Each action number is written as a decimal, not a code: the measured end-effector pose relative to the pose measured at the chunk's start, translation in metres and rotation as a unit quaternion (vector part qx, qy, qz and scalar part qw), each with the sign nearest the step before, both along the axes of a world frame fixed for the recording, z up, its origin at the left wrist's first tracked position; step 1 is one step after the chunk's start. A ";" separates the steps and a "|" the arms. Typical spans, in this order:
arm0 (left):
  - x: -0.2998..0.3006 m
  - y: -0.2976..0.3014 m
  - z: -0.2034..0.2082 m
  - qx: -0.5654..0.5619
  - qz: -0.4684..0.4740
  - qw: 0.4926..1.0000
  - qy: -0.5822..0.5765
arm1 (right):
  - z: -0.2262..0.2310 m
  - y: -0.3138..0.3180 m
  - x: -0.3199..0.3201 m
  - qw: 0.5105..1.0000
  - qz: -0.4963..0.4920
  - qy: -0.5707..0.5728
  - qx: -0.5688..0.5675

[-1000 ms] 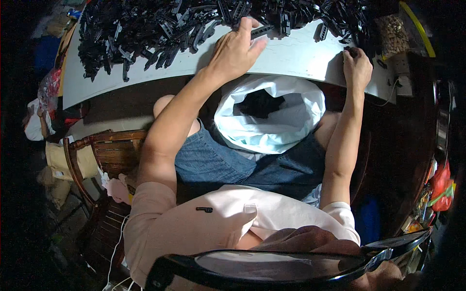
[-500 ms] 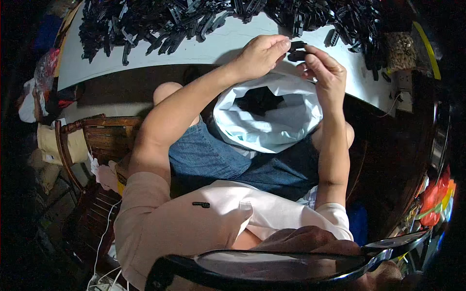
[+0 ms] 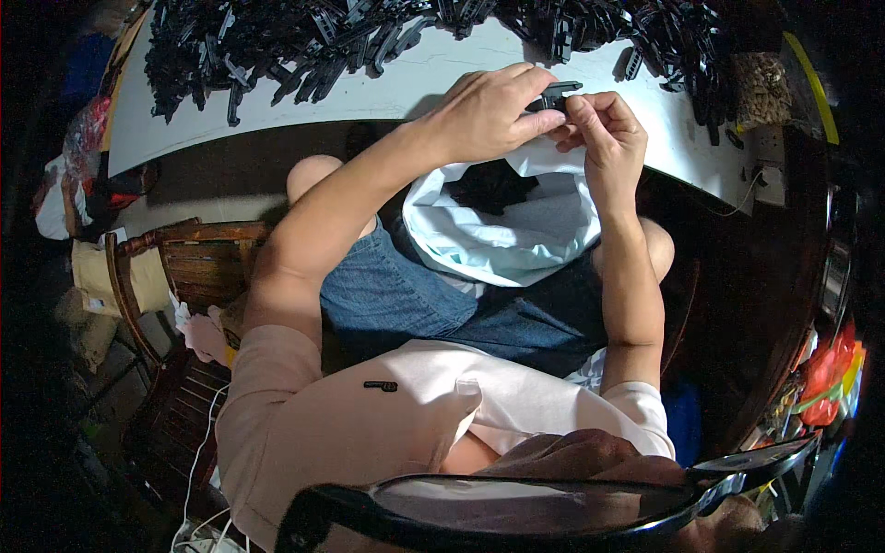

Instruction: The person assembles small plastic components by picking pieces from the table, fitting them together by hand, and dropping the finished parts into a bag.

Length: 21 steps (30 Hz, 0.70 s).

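A small black plastic part (image 3: 556,92) with a pointed end is between my two hands, over the table's near edge. My left hand (image 3: 493,112) grips it from the left, thumb below and fingers above. Thumb and fingertips of my right hand (image 3: 608,136) pinch its right end. Fingers hide much of it, so I cannot tell whether it is one piece or two. Just below the hands, an open white bag (image 3: 544,251) rests on my lap, with dark contents (image 3: 493,189) inside.
Black plastic parts (image 3: 304,51) lie heaped along the far side of the white table (image 3: 359,109). A container of brown pieces (image 3: 761,90) stands at the table's right end. To my left is a wooden chair (image 3: 198,267); a white cable (image 3: 194,452) hangs beside it.
My left hand has moved slightly right and its fingers now spread over the black part. My right hand has come a little left, and the part shows at a different angle.
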State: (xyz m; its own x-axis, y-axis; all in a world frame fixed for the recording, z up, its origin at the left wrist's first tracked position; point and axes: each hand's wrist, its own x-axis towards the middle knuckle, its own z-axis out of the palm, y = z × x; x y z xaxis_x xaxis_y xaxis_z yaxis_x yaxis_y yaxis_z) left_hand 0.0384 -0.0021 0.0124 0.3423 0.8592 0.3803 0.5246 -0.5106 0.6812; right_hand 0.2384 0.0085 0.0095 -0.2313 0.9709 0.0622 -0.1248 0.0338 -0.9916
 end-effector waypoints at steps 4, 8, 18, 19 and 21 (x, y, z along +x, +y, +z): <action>0.000 0.000 -0.004 0.050 0.011 0.999 0.016 | -0.005 0.004 0.002 1.000 0.021 0.010 0.007; -0.002 0.000 -0.005 0.032 0.013 0.999 0.000 | -0.002 0.004 0.001 1.000 0.025 0.001 0.016; 0.001 -0.001 0.003 0.003 -0.028 0.998 0.049 | -0.010 0.055 0.039 0.847 -0.220 -0.414 0.250; 0.001 -0.003 -0.001 0.003 -0.050 0.995 0.086 | -0.010 0.060 0.044 0.805 -0.229 -0.479 0.263; 0.002 -0.005 -0.005 0.005 -0.095 0.983 0.160 | -0.015 0.068 0.043 0.778 -0.235 -0.530 0.242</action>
